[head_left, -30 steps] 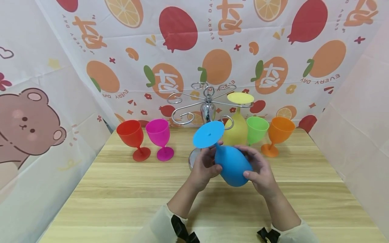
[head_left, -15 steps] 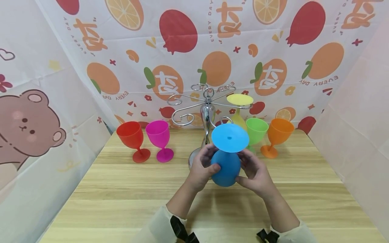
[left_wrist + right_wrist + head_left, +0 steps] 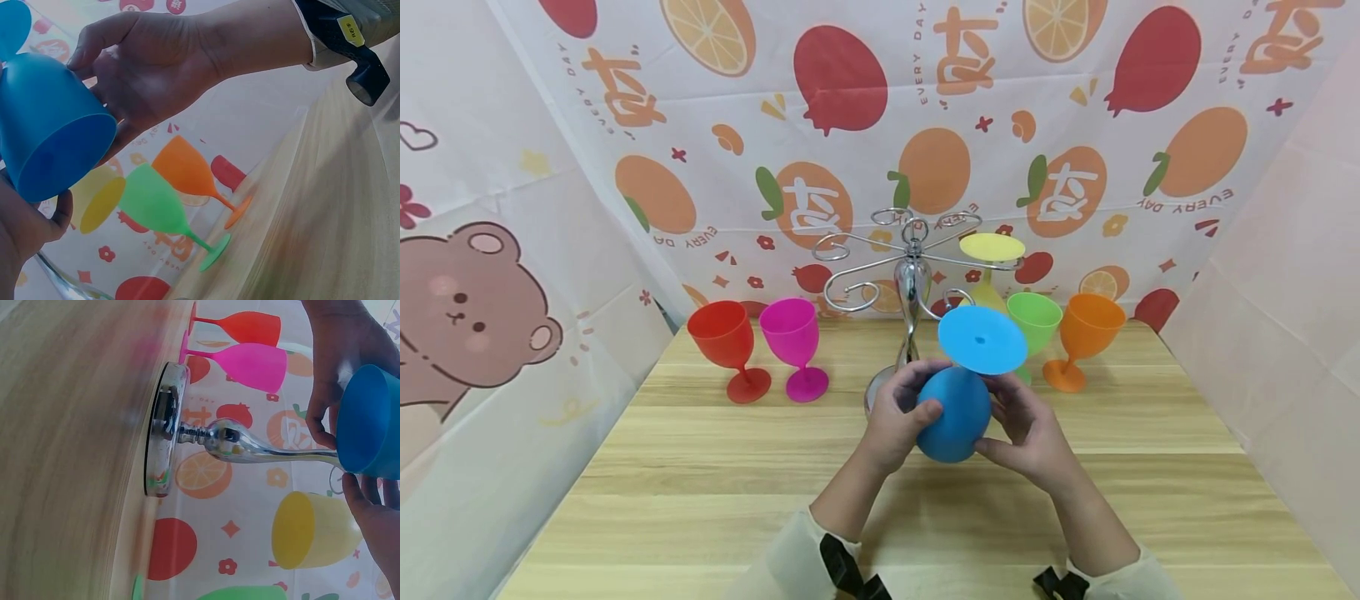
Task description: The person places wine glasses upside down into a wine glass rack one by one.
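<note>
Between my two hands I hold a blue goblet (image 3: 955,417) upside down above the table, its round foot on top and tilted toward the right. My left hand (image 3: 895,417) grips the bowl from the left, thumb across its near side. From the right, my right hand (image 3: 1026,429) holds the bowl, with its thumb low on the side. The bowl's mouth faces down in the left wrist view. A chrome rack (image 3: 912,283) with curled wire arms stands just behind; the goblet's foot overlaps a front arm in the head view. On the rack hangs a yellow goblet (image 3: 312,531), also upside down.
Upright on the wooden table (image 3: 700,492), a red goblet (image 3: 722,333) and a magenta goblet (image 3: 792,332) stand left of the rack. A green goblet (image 3: 1036,319) and an orange goblet (image 3: 1088,325) stand to its right. A fruit-print cloth (image 3: 850,150) hangs behind.
The blue goblet's foot has swung from the left over to the right, and its bowl has shifted slightly left. My right hand has moved a little left; my left hand stays nearly in place.
</note>
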### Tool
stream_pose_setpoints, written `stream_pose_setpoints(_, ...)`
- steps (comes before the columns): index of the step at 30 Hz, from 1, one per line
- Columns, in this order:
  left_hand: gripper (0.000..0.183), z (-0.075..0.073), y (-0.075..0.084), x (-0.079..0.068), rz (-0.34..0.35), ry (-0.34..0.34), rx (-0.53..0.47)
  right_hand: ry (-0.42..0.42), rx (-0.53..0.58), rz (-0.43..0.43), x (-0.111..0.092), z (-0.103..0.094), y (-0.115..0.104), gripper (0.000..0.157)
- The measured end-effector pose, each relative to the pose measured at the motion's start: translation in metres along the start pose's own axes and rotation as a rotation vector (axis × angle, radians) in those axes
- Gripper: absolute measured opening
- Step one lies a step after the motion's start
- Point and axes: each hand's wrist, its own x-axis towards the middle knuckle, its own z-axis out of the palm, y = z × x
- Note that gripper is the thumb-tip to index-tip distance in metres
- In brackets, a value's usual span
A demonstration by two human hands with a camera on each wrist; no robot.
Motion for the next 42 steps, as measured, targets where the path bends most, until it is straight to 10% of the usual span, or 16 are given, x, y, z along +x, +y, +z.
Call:
stream_pose_setpoints(24,0.077,0.0076,-0.0063,-0.0003,-0.049,-0.128,0.001,0.012,0.013,-0.095,-0.0011,0.0015,-0.0033,0.067)
stream_pose_setpoints(42,0.084,0.0047,-0.0026,-0.0003,-0.082,-0.143,0.261,0.217,-0.128,0.024,0.0051,-0.0031,-0.0096,0.056)
